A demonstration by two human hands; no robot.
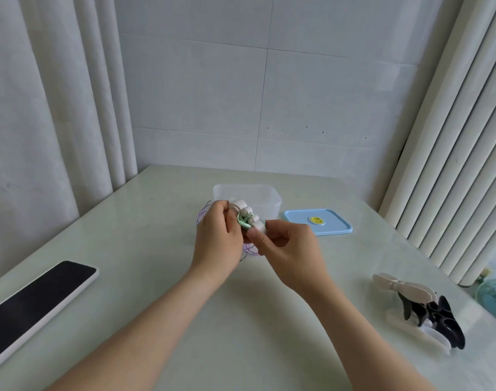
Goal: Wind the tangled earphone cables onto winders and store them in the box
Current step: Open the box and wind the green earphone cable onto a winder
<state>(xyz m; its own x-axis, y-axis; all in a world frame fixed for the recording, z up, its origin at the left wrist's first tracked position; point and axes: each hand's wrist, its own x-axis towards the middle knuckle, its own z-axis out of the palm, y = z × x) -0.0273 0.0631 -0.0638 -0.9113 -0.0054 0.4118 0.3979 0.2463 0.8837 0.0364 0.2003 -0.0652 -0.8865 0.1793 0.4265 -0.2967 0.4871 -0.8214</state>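
Both hands meet above the middle of the table, holding a white winder with green cable wrapped round its waist. The left hand has its fingers curled round the winder's far end. The right hand pinches the near end between thumb and forefinger, close to where the green turns sit. I cannot tell whether the cable's tail is tucked in.

A loose purple cable lies in loops on the table under the hands, not yet wound. The clear box stands open just beyond them at 12 o'clock, and its blue lid lies flat at 2 o'clock. Spare winders, black and white, are heaped at 4 o'clock, and a phone lies at 8 o'clock.

The winder looks light and stiff, best gripped by its broad ends so the wraps are not squeezed off. The cable is likely thin, soft and springy, so it may uncoil if released. It probably wants a fingertip kept on the last turn until it is in the box.
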